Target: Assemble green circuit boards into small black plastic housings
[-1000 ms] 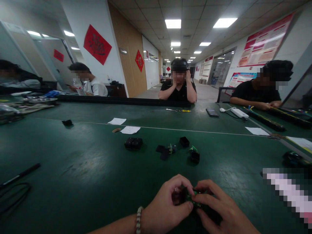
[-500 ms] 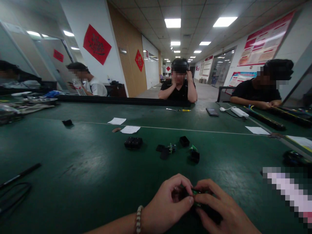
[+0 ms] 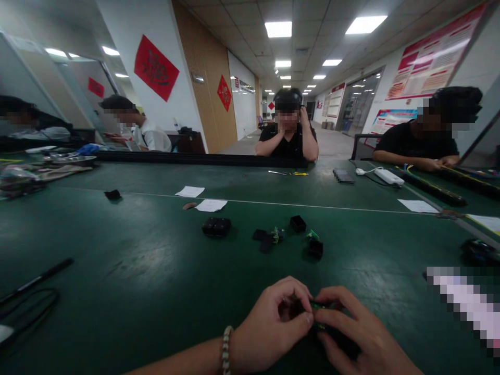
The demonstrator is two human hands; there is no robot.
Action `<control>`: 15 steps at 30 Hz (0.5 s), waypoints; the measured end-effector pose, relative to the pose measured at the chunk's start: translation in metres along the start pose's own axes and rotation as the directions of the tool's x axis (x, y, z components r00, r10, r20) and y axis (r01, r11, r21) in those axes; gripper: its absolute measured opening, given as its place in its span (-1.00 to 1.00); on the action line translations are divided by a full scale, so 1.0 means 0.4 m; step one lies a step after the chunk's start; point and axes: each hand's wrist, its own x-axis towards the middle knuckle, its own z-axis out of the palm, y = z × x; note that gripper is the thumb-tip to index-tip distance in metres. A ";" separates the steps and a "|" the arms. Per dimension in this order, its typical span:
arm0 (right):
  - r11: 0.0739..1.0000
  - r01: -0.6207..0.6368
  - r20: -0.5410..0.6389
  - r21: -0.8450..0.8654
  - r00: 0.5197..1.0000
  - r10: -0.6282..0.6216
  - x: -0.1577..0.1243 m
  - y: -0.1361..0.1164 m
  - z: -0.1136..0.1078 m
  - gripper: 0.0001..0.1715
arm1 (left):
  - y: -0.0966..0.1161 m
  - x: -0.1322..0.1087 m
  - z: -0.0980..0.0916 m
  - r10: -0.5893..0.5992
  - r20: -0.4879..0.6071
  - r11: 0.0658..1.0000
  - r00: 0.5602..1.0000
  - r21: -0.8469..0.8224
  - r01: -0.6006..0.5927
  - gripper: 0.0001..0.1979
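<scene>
Close to the table's near edge, my left hand (image 3: 279, 315) and my right hand (image 3: 353, 323) meet over a small green circuit board (image 3: 319, 307), partly hidden by my fingers. My left thumb and forefinger pinch at its left side. The fingers of my right hand curl around its right side, with something dark, perhaps a black case, in the shadow under them. Beyond my hands lie an open black box (image 3: 298, 224), another black box (image 3: 315, 249) with a green board beside it, and a board with parts (image 3: 277, 235) next to flat black pieces (image 3: 264, 240).
Two closed black boxes (image 3: 216, 226) sit side by side on the green table (image 3: 156, 291). Paper sheets (image 3: 211, 205) lie farther back. A black cable (image 3: 35, 302) is at the left, a white power strip (image 3: 389, 177) at the far right. Several people sit around the table.
The whole view shifts slightly as the head moves. Both hands stay together on the circuit board, with only small finger movement.
</scene>
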 end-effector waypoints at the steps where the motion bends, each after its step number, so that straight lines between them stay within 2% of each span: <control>1: 1.000 0.008 -0.002 0.004 1.000 -0.008 0.000 0.002 0.001 -0.54 | 0.000 0.000 0.000 -0.002 -0.003 1.000 1.000 0.005 0.002 -0.93; 8: 1.000 0.022 0.012 0.012 1.000 -0.022 -0.001 0.008 0.002 -0.47 | -0.003 -0.004 0.001 -0.021 -0.001 1.000 1.000 0.005 0.021 -0.92; 15: 0.999 0.046 0.045 -0.022 0.998 -0.045 -0.017 0.027 0.011 -0.44 | -0.021 -0.002 0.003 0.012 -0.003 0.999 1.000 -0.041 -0.013 -0.93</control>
